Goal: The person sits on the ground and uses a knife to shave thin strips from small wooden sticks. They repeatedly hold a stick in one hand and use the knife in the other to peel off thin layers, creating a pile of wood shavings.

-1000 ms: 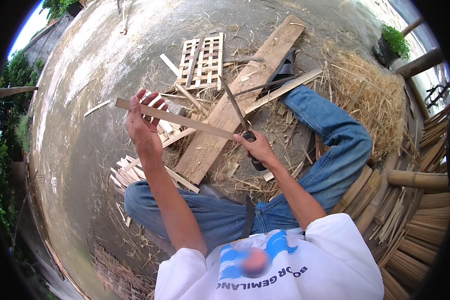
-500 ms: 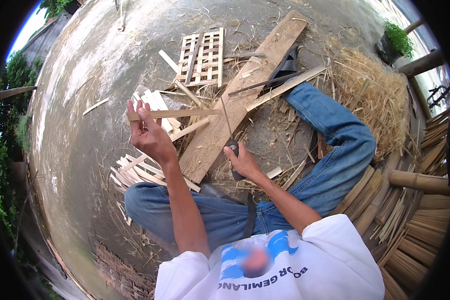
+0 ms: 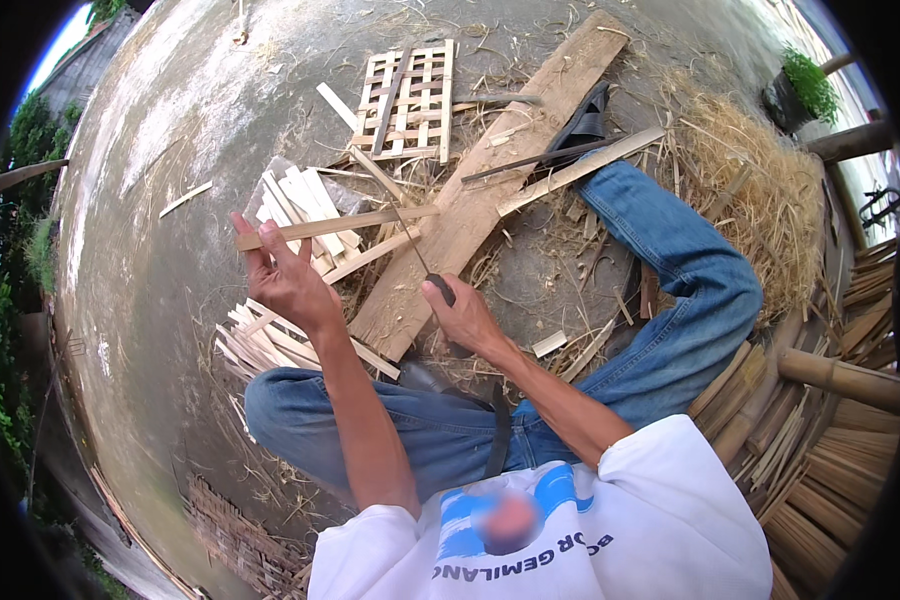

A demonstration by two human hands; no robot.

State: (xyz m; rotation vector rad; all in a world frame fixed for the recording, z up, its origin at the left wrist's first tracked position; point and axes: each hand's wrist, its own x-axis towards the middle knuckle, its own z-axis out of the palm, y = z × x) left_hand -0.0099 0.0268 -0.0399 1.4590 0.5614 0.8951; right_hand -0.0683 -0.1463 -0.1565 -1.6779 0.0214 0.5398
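My left hand [image 3: 292, 287] pinches one end of a flat bamboo strip [image 3: 345, 223], which points right over a long wooden plank [image 3: 470, 205]. In my right hand [image 3: 464, 318] is a knife [image 3: 413, 243] with a dark handle and a thin blade. The blade crosses the strip near its far right end; whether it touches cannot be made out. Below and left of the strip lie loose pale bamboo strips [image 3: 270, 340]. Another bundle of pale strips [image 3: 305, 200] rests on clear plastic just beyond my left hand.
A woven bamboo lattice panel [image 3: 407, 100] lies past the plank. Dark sticks and a pale slat [image 3: 580, 172] cross the plank near my bent right leg. Curly shavings [image 3: 740, 190] pile up at the right. Bamboo poles [image 3: 840, 380] and bundled strips stand at the lower right.
The knife and my right hand have moved left along the strip. My left hand has shifted slightly left, lowering the strip's right end a little closer to the plank.
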